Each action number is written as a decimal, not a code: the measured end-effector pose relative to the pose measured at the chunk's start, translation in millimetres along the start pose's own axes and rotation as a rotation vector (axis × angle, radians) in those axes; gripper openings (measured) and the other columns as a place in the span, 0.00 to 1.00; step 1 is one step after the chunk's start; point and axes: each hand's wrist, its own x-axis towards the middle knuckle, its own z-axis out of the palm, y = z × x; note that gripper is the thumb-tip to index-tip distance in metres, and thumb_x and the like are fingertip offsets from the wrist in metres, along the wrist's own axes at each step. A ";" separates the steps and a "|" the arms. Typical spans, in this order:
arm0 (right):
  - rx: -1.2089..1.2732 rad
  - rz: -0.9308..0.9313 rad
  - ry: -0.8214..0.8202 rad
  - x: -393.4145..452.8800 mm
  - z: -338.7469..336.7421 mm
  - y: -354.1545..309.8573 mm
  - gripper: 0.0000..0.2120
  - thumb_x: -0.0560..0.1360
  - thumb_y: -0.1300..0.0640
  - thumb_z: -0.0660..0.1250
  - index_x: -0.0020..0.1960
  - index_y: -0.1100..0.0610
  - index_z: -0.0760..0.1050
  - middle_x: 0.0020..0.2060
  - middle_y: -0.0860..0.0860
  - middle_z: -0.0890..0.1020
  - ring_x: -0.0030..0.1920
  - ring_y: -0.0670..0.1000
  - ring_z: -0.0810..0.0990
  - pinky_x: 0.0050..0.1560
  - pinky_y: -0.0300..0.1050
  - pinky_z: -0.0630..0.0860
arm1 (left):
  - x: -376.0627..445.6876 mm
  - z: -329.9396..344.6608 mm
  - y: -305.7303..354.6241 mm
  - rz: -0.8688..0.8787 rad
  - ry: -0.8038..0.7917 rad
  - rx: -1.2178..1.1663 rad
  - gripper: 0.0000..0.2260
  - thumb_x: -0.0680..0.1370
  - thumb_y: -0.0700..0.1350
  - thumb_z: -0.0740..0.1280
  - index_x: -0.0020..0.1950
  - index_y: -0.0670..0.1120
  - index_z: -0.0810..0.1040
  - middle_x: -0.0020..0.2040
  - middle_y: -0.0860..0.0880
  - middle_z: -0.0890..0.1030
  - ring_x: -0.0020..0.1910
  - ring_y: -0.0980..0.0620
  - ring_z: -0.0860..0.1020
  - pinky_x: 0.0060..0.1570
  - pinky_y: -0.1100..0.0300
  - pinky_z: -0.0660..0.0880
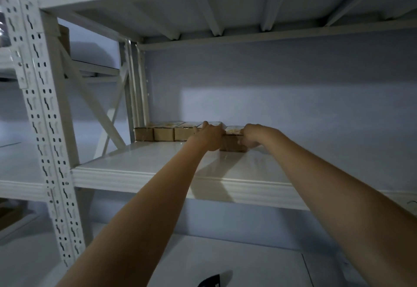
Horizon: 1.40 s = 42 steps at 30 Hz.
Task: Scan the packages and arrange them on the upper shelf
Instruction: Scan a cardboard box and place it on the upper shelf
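At the near bottom edge a dark object [209,281] is cut off by the frame, too little of it showing to identify, lying on a pale lower shelf [248,262]. Both forearms reach up and away over the front lip of the upper shelf [140,173], whose near half is bare white metal with open room to the right. At the far left a perforated upright [42,115] bounds the bay. Farther in, the left hand [208,136] and right hand [250,136] hold a small cardboard package [232,137] between them, fingers curled over its top edge on either side; the hands cover most of its front. The package sits on the shelf at the right end of a row of packages [163,132] along the back wall. The row's labels are too dim to read.
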 end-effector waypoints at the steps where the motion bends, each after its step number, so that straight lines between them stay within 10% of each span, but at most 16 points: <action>1: -0.002 -0.001 -0.006 4.5 0.4 -2.3 0.26 0.80 0.51 0.64 0.74 0.60 0.66 0.65 0.58 0.76 0.60 0.57 0.78 0.54 0.46 0.73 | 5.3 1.5 -3.2 -0.004 -0.012 0.021 0.26 0.78 0.36 0.56 0.75 0.51 0.61 0.65 0.39 0.72 0.69 0.37 0.60 0.65 0.33 0.59; 24: 0.069 -0.023 0.033 98.4 35.9 -8.7 0.31 0.80 0.49 0.65 0.78 0.57 0.60 0.70 0.59 0.72 0.66 0.59 0.74 0.60 0.45 0.72 | 79.3 38.9 -32.4 0.052 -0.022 -0.009 0.25 0.77 0.43 0.59 0.74 0.48 0.62 0.73 0.47 0.66 0.73 0.42 0.59 0.68 0.29 0.51; 34: 0.292 0.022 0.068 76.8 39.4 -15.0 0.47 0.80 0.53 0.67 0.81 0.51 0.32 0.81 0.59 0.41 0.78 0.62 0.58 0.74 0.52 0.61 | 57.9 36.2 -33.9 0.001 0.110 -0.155 0.32 0.79 0.49 0.61 0.80 0.48 0.50 0.80 0.49 0.51 0.78 0.43 0.49 0.72 0.32 0.48; 42: 0.297 0.034 0.211 -26.7 8.4 -0.6 0.33 0.80 0.48 0.64 0.80 0.55 0.55 0.74 0.59 0.69 0.71 0.61 0.70 0.66 0.51 0.71 | -2.7 15.9 1.0 0.026 0.187 -0.396 0.22 0.78 0.47 0.62 0.72 0.46 0.68 0.68 0.41 0.70 0.69 0.39 0.67 0.64 0.45 0.69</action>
